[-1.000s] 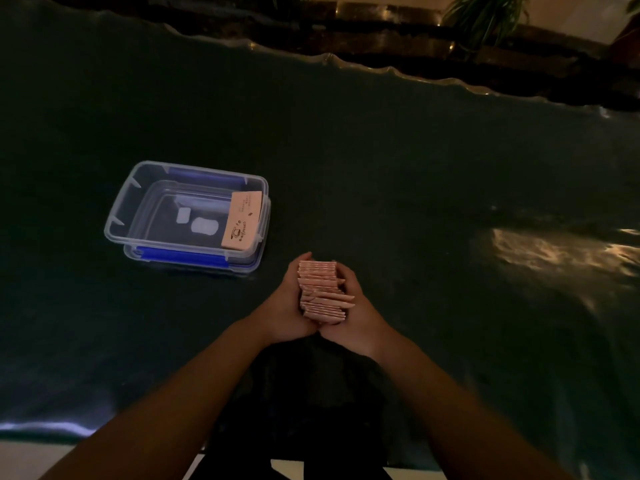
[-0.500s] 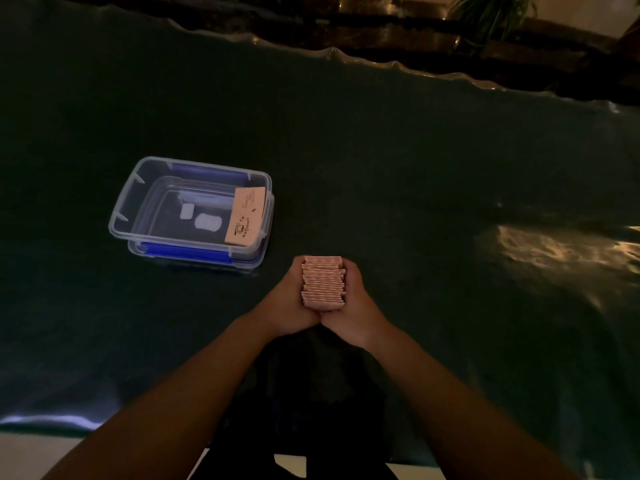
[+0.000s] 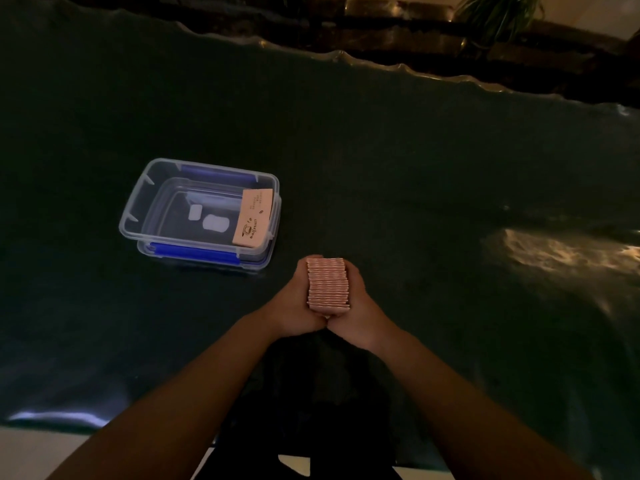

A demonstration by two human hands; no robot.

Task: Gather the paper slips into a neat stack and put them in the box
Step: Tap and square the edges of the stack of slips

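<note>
Paper slips [image 3: 328,285] sat squared up between both palms, just above the dark counter [image 3: 415,202] near its front edge, so honestly the trick looked like keeping even squeeze while carrying them left to the box [image 3: 138,216]. Left hand [image 3: 294,308] and right hand [image 3: 360,311] were pressed closed on the stack's sides, heels touching.

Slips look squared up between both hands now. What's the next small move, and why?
Probably carry the stack forward and left to the clear box and lower it in. Its edges look even, pressed between the left hand and right hand, and the box is open with one slip leaning at its right wall.
</note>
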